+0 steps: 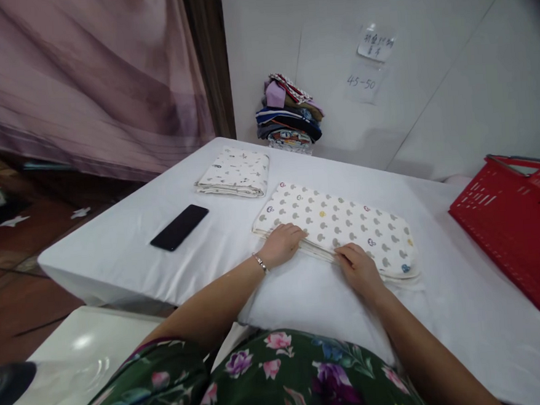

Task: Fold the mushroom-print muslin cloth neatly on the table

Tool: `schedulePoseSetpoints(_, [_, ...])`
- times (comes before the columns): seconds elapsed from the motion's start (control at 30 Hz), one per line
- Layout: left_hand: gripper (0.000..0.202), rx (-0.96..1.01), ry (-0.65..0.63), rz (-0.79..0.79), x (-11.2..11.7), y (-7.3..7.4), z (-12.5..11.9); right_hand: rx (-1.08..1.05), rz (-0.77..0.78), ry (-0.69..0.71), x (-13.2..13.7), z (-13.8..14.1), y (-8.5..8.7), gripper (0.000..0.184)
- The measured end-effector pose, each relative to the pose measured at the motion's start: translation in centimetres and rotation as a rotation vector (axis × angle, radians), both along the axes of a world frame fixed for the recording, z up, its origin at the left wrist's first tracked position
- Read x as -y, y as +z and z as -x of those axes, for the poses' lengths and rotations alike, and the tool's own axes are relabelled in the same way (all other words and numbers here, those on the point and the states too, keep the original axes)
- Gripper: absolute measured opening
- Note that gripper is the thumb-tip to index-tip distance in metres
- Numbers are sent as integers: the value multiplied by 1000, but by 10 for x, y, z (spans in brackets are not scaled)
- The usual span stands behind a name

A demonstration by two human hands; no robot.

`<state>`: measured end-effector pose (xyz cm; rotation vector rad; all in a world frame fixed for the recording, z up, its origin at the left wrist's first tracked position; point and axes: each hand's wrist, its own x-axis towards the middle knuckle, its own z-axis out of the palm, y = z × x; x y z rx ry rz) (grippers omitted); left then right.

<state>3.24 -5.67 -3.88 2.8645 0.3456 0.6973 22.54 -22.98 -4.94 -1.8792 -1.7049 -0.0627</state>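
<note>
A folded white cloth with grey and coloured prints (345, 222) lies on the white-covered table (129, 249) in front of me. My left hand (282, 243) rests flat on its near left edge, fingers stretched out, a bracelet on the wrist. Over at the cloth's near edge towards the middle, my right hand (358, 269) has its fingers curled onto the layered edge. A second folded printed cloth (234, 173) lies further back to the left.
A black phone (180, 226) lies on the table left of the cloths. A pile of coloured clothes (289, 118) sits against the back wall. A red plastic basket (516, 222) stands at the right. A white stool (77, 352) is at my lower left.
</note>
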Motion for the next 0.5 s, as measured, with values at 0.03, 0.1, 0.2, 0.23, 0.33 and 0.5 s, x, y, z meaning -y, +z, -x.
schedulePoseSetpoints(0.03, [29,0,9,3,1,1,0,35,-2,18,0,0,1,23])
schedulePoseSetpoints(0.1, [25,-13,36,5,2,3,0,108,0,70,-1,1,4,25])
schedulePoseSetpoints(0.2, [22,-49,63,-1,4,4,0,212,33,140,-4,3,8,31])
schedulePoseSetpoints(0.23, [23,-57,62,-3,4,5,0,244,46,152,-5,3,9,32])
schedulePoseSetpoints(0.33, [30,-68,39,-9,4,4,1,318,46,155,-8,4,9,36])
schedulePoseSetpoints(0.5, [31,-49,5,13,5,4,3,291,-5,144,-8,7,6,28])
